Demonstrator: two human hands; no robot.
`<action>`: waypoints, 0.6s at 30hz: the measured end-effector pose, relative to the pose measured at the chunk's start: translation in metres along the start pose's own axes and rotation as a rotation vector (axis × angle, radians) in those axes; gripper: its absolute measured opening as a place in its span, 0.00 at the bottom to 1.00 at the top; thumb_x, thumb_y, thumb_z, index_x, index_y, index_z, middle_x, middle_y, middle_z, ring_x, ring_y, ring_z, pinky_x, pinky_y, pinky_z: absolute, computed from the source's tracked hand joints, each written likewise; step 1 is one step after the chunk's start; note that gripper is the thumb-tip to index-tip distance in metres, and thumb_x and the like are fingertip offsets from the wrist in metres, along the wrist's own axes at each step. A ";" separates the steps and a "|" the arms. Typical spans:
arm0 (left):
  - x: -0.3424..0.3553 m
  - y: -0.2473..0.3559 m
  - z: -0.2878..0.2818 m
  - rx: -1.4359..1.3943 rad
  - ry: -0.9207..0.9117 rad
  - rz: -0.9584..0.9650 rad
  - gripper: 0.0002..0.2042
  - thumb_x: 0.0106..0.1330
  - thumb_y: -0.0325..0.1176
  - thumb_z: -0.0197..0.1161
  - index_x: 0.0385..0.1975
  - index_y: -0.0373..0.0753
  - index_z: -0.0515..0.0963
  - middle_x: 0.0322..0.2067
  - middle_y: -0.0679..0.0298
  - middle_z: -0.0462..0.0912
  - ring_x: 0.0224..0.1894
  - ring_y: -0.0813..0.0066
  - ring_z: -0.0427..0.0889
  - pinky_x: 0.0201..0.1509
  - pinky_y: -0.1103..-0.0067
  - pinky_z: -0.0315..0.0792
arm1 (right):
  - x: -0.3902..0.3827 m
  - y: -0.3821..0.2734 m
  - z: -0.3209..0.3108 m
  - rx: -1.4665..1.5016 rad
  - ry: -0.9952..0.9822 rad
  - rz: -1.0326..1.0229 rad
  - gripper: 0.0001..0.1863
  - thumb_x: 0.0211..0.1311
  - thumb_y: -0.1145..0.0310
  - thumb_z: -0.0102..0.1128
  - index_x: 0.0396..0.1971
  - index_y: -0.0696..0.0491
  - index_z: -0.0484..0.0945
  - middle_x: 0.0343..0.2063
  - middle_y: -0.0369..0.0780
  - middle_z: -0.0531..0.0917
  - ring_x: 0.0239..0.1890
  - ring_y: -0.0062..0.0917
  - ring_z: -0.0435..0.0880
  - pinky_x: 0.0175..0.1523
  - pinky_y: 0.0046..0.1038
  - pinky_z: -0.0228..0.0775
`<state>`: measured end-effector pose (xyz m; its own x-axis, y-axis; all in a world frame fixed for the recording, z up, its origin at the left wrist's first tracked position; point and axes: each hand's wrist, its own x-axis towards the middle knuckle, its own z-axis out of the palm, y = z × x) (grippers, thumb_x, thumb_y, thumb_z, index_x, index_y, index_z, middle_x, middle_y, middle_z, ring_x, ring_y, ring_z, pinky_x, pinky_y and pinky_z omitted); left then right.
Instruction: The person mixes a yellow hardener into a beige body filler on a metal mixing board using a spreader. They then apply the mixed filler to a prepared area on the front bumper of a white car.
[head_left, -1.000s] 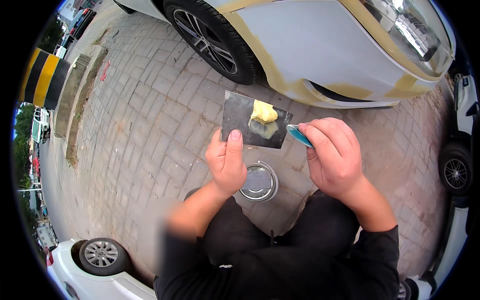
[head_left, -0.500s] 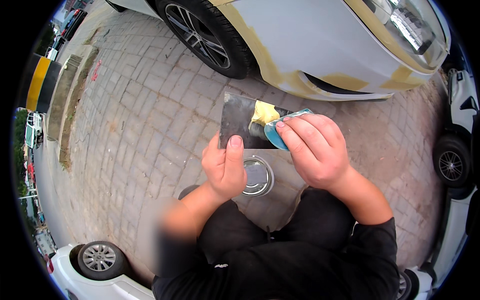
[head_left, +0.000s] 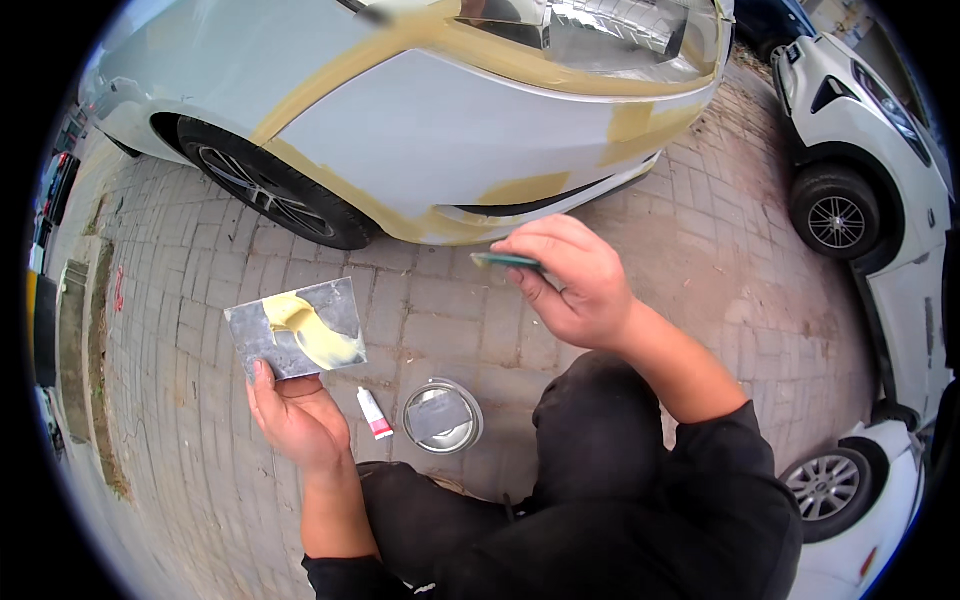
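Note:
A flat grey metal plate (head_left: 252, 343) is pinched at its near edge by my left hand (head_left: 303, 428), thumb on top. Smeared across its middle lies a pale yellow putty (head_left: 312, 332). My right hand (head_left: 580, 285) grips a teal putty spreader (head_left: 512, 260) between thumb and fingers, with some yellow paste on its outer end. The spreader is held apart from the plate, in front of the white car bumper (head_left: 430, 130). Yellowish filler patches (head_left: 520, 188) run along the bumper's lower edge, the wheel arch and below the headlight.
On the paving stand a round tin (head_left: 472, 432) with a grey piece on its lid and, beside it, a white and red tube (head_left: 373, 412). The car's front wheel (head_left: 270, 190) is ahead to the left. White cars (head_left: 870, 150) line the right side.
My view has turned to the right. The spreader has left the plate and moved away from it with my right hand. Putty is spread wider over the plate, and the tube has come into sight.

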<state>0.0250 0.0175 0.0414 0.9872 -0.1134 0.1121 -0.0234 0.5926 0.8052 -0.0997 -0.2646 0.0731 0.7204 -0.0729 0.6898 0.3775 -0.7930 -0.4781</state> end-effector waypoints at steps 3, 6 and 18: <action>0.000 -0.003 -0.006 0.016 -0.012 0.007 0.15 0.76 0.35 0.48 0.51 0.30 0.70 0.50 0.55 0.78 0.52 0.67 0.79 0.56 0.69 0.73 | -0.009 0.058 -0.040 0.001 0.533 0.467 0.08 0.65 0.73 0.61 0.40 0.62 0.82 0.32 0.41 0.84 0.34 0.24 0.81 0.42 0.25 0.73; 0.000 -0.011 -0.004 0.035 -0.042 -0.043 0.14 0.76 0.35 0.48 0.51 0.30 0.70 0.49 0.55 0.78 0.51 0.67 0.79 0.56 0.70 0.73 | -0.009 0.101 -0.076 -0.270 0.700 0.534 0.10 0.66 0.70 0.61 0.41 0.61 0.83 0.30 0.39 0.84 0.31 0.21 0.80 0.39 0.25 0.73; -0.001 -0.021 0.000 0.040 -0.076 -0.088 0.14 0.76 0.34 0.47 0.50 0.30 0.71 0.48 0.55 0.79 0.50 0.67 0.80 0.55 0.70 0.75 | 0.015 0.086 -0.038 -0.527 0.572 0.195 0.07 0.61 0.73 0.59 0.35 0.61 0.81 0.29 0.47 0.82 0.35 0.42 0.80 0.42 0.36 0.72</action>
<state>0.0242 0.0053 0.0248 0.9708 -0.2249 0.0829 0.0549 0.5454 0.8364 -0.0788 -0.3566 0.0631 0.2813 -0.4252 0.8603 -0.1522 -0.9049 -0.3975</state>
